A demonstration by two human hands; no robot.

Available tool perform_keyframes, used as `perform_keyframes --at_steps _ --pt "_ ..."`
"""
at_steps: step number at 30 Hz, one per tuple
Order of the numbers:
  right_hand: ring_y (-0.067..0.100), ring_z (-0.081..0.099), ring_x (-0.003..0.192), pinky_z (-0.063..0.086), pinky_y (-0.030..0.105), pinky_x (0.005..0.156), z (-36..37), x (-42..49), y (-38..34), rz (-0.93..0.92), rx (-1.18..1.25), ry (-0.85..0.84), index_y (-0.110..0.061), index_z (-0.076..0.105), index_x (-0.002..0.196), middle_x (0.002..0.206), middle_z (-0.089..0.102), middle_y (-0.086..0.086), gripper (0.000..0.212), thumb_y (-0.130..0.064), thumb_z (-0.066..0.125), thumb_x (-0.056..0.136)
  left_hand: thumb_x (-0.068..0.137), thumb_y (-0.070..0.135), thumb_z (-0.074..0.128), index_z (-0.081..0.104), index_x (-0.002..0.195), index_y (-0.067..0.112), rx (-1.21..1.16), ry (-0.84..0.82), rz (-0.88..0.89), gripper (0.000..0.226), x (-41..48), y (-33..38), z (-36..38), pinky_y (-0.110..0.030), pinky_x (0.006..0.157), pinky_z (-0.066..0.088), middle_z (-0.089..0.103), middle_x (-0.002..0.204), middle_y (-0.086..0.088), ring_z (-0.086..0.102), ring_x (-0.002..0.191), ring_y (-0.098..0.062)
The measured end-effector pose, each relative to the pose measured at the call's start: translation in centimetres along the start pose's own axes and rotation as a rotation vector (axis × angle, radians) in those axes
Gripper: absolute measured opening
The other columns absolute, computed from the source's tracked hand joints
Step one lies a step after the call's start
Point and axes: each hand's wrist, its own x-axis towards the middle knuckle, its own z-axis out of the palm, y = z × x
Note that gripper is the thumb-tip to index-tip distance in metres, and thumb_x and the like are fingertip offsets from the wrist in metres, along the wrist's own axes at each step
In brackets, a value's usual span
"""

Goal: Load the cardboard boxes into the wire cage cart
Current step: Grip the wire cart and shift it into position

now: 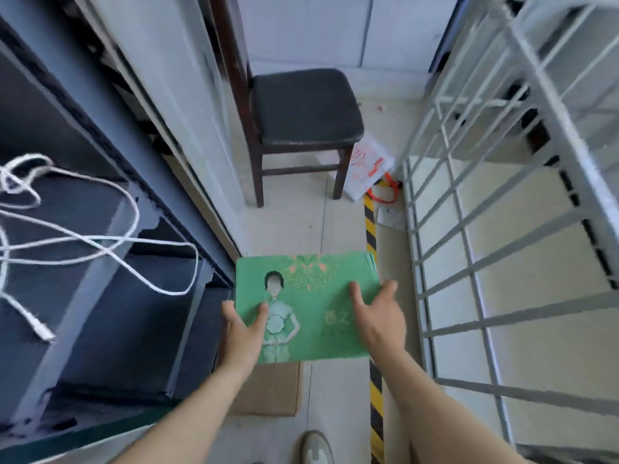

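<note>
Left grip (243,326), right grip (378,316) clasp green box (308,296) between them (thumbs on top).

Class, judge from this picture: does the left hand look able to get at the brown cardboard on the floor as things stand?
Probably not yet. The left hand grips the green box, which hides part of the brown cardboard; it would have to let go first.
</note>
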Motion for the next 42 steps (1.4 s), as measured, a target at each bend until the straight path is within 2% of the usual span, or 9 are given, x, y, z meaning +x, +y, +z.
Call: perform_keyframes --at_steps 4,9,14,19,23,29,33,36,42 --pt "0.034 0.065 0.093 0.054 0.044 0.078 -9.6 -7.0 -3.2 -0.062 0.053 0.088 -0.019 0.035 0.116 0.109 0.066 0.009 0.056 -0.065 0.049 0.087 0.085 0.05 0.064 0.04 0.105 0.024 0.056 0.002 0.195 0.04 -6.1 9.2 -4.7 -0.04 0.079 0.052 0.054 0.104 -0.001 0.059 0.095 -0.024" --pt "0.027 0.063 0.087 0.05 0.036 0.073 -20.1 -16.8 -4.7 -0.104 0.154 0.268 -0.019 0.042 0.122 0.111 0.066 0.006 0.057 -0.063 0.052 0.088 0.08 0.064 0.057 0.042 0.114 0.023 0.128 -0.023 0.434 0.055 -15.3 18.0 -10.6 -0.032 0.073 0.046 0.053 0.111 0.001 0.055 0.097 -0.022" --pt "0.027 0.062 0.092 0.053 0.038 0.077 -28.1 -26.4 -4.8 -0.148 0.273 0.404 -0.02 0.043 0.126 0.114 0.064 0.005 0.054 -0.057 0.057 0.089 0.087 0.046 0.063 0.04 0.108 0.017 0.085 -0.026 0.601 0.042 -24.6 23.2 -14.4 -0.027 0.056 0.041 0.055 0.107 -0.003 0.056 0.083 -0.019" --pt "0.026 0.065 0.093 0.055 0.039 0.076 -35.7 -34.3 -2.1 -0.184 0.291 0.53 -0.022 0.043 0.124 0.109 0.066 0.003 0.052 -0.055 0.058 0.088 0.089 0.05 0.058 0.038 0.111 0.016 0.111 -0.025 0.764 0.045 -33.4 27.3 -15.4 -0.027 0.053 0.039 0.051 0.103 0.0 0.054 0.082 -0.018" --pt "0.021 0.061 0.089 0.051 0.034 0.074 -41.1 -39.8 3.5 -0.184 0.352 0.636 -0.021 0.044 0.126 0.113 0.066 0.004 0.05 -0.049 0.061 0.089 0.088 0.052 0.059 0.039 0.106 0.019 0.085 -0.12 0.901 0.043 -41.2 29.5 -14.2 -0.037 0.064 0.054 0.048 0.096 0.003 0.056 0.081 -0.016" --pt "0.028 0.065 0.098 0.052 0.037 0.078 -47.3 -48.7 16.2 -0.101 0.345 0.772 -0.023 0.038 0.139 0.115 0.067 0.007 0.056 -0.045 0.057 0.091 0.086 0.056 0.058 0.037 0.127 0.012 0.111 -0.264 0.999 0.064 -54.7 28.4 -8.2 -0.033 0.07 0.049 0.052 0.119 -0.007 0.059 0.097 -0.026" --pt "0.027 0.065 0.098 0.055 0.044 0.084 -51.9 -55.6 25.9 -0.04 0.42 0.853 -0.031 0.037 0.136 0.114 0.066 0.004 0.059 -0.053 0.057 0.086 0.086 0.051 0.062 0.04 0.118 0.016 0.009 -0.393 1.03 0.053 -66.1 25.9 -3.5 -0.033 0.07 0.047 0.056 0.112 -0.004 0.061 0.095 -0.025" --pt "0.024 0.065 0.098 0.057 0.047 0.082 -56.0 -60.3 32.7 0.006 0.447 0.923 -0.034 0.037 0.137 0.116 0.063 0.001 0.063 -0.058 0.057 0.082 0.079 0.065 0.058 0.037 0.127 0.014 0.007 -0.508 1.015 0.073 -73.7 24.7 0.4 -0.04 0.082 0.053 0.058 0.122 -0.007 0.061 0.102 -0.027" --pt "0.019 0.066 0.085 0.056 0.037 0.073 -63.1 -66.2 43.3 0.132 0.398 0.987 -0.032 0.039 0.137 0.111 0.065 -0.001 0.051 -0.045 0.054 0.091 0.086 0.052 0.063 0.039 0.105 0.016 0.068 -0.629 1.039 0.048 -85.5 22.9 7.8 -0.034 0.067 0.044 0.059 0.098 -0.001 0.057 0.081 -0.024"
